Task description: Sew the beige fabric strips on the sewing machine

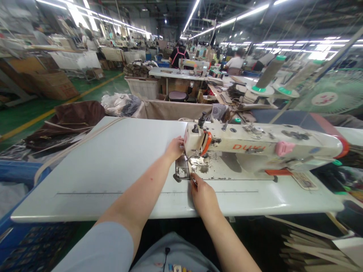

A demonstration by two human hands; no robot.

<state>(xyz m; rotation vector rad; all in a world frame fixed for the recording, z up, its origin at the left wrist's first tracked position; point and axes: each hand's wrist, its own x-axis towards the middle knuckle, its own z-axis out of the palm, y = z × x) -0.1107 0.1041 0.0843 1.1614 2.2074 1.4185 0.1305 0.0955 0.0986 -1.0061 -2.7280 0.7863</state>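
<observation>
To your left a brown bag [66, 122] lies off the table's edge, near a blue crate [17, 173]; thread cones [270, 73] and a green fan [331, 96] stand at your right

**Readable lettering at the sewing station**

One word reads clearly: "DUKI" in orange-red capitals along the front of the white sewing machine [263, 145] arm. The round badge at the centre of the green fan [324, 99] carries red marks too blurred to make out.
</observation>
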